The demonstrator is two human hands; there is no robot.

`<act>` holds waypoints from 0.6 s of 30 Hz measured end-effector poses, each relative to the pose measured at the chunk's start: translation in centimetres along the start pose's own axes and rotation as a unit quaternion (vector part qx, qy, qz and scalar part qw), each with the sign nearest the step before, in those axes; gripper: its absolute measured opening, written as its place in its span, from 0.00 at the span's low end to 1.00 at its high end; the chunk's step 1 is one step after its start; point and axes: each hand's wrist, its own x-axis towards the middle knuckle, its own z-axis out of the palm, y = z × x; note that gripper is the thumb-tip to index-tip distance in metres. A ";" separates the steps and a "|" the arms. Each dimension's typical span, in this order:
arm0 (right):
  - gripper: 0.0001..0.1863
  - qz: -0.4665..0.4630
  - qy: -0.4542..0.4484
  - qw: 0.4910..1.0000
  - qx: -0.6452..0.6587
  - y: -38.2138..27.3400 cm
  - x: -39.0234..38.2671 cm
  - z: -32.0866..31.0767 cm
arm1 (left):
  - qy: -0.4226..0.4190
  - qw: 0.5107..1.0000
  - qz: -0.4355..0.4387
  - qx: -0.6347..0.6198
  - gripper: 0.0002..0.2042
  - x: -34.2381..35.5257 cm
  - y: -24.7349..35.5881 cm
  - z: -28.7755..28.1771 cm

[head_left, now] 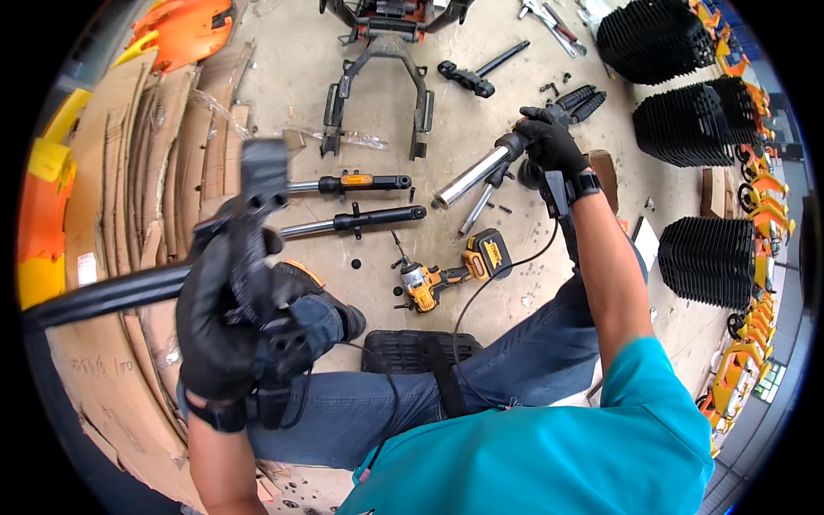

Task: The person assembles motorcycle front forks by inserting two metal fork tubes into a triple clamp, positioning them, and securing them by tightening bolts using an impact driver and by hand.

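My left hand (215,318), in a black glove, is raised close to the view and wrapped round a black steering-stem clamp (263,184) with holes in it. Its long black stem (112,296) points left; the near end is blurred. At the upper right, my gloved right hand (554,142) closes round the black end of a silver tube (472,178) that slants down to the left. A thinner silver tube (477,209) lies under it. Between my feet an orange-and-black cordless impact driver (438,279) rests on the floor. Two fork legs (365,183) lie left of centre.
Flattened cardboard (129,206) is stacked at the left beside orange panels (47,223). A black forked frame (382,77) and another stem clamp (470,79) lie ahead. Black ribbed stacks (708,262) line the right. Black spring shocks (588,105) and hand tools (554,30) lie beyond my right hand.
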 end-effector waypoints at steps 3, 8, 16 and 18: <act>0.23 0.061 0.080 0.993 0.063 -8.0 1.0 -4.7 | -0.058 0.994 -0.061 -0.069 0.20 0.3 -1.0 -0.3; 0.26 0.097 0.130 0.984 0.079 -15.5 1.4 -8.2 | -0.171 0.958 -0.036 -0.229 0.21 0.0 -1.1 1.6; 0.39 0.154 0.086 0.980 0.089 -19.8 2.7 -7.8 | -0.165 0.953 0.002 -0.256 0.23 -1.2 -0.4 3.8; 0.41 0.158 0.098 0.976 0.113 -19.3 1.8 -6.8 | -0.174 0.963 0.032 -0.203 0.24 -1.1 -0.7 4.1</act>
